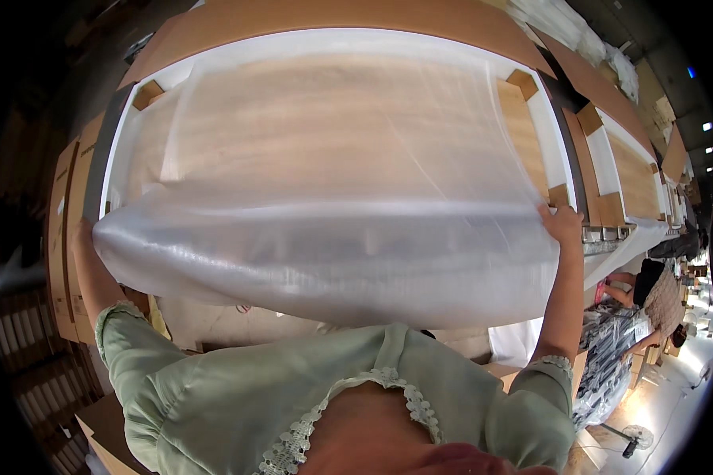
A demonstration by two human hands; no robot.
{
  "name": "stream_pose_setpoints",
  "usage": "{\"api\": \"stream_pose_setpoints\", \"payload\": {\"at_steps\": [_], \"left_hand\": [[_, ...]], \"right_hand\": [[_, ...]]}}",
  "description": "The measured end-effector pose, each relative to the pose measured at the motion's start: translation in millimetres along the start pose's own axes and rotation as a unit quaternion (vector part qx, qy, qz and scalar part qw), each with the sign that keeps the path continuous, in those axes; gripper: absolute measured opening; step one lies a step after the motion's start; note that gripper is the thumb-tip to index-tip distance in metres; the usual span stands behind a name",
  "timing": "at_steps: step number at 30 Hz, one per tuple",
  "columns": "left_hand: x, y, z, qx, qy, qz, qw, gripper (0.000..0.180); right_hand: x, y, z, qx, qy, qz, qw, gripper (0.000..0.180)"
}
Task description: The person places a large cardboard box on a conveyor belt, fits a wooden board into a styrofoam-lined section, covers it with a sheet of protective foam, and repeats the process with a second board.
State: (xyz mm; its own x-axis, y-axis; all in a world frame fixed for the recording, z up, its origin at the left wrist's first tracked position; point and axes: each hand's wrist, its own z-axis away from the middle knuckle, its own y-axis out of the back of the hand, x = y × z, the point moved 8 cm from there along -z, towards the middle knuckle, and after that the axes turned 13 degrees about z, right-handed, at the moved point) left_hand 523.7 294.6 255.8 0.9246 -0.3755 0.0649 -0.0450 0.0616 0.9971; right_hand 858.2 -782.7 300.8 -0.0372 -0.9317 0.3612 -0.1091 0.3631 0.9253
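Note:
A translucent plastic sheet (333, 261) lies over a large open cardboard box, and its near part hangs over the front edge toward my body. My right hand (564, 225) is closed on the sheet's right edge, by the box's near right corner. At the near left corner my left hand (84, 231) grips the opposite edge; its fingers are partly hidden. Through the sheet shows a wood-coloured panel (520, 115), framed by white foam strips (558, 150). Folded cardboard corner pieces (521, 82) sit inside the box's corners.
The box's far cardboard flap (341, 17) stands folded outward. A similar open box (635, 178) stands close on the right, with bundled white plastic (558, 28) behind. Brown cartons (62, 237) stand upright at left. Another person (661, 297) bends over wrapped goods (606, 356) at right.

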Motion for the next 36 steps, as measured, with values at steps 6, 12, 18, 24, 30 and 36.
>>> {"api": "stream_pose_setpoints", "payload": {"at_steps": [6, 12, 18, 24, 30, 36], "left_hand": [[-39, -1, -7, -0.010, 0.014, 0.010, 1.000, 0.036], [27, 29, 47, -0.042, -0.032, -0.101, 0.994, 0.028], [236, 41, 87, 0.035, -0.289, -0.071, 0.954, 0.041], [457, -77, 332, -0.036, -0.709, 0.163, 0.685, 0.063], [481, -129, 445, -0.059, -0.792, 0.044, 0.606, 0.075], [535, -94, 498, -0.148, -0.751, -0.008, 0.643, 0.053]], "right_hand": [[4, -28, 6, 0.006, -0.051, -0.218, 0.975, 0.015], [47, -6, 8, -0.042, -0.135, 0.074, 0.987, 0.025], [-57, 57, -16, 0.202, 0.136, -0.089, 0.966, 0.038], [-119, -59, -42, -0.224, 0.036, -0.094, 0.969, 0.083], [-89, -53, -38, -0.278, 0.120, -0.164, 0.939, 0.061], [51, 15, 65, 0.177, -0.013, -0.364, 0.914, 0.030]]}}
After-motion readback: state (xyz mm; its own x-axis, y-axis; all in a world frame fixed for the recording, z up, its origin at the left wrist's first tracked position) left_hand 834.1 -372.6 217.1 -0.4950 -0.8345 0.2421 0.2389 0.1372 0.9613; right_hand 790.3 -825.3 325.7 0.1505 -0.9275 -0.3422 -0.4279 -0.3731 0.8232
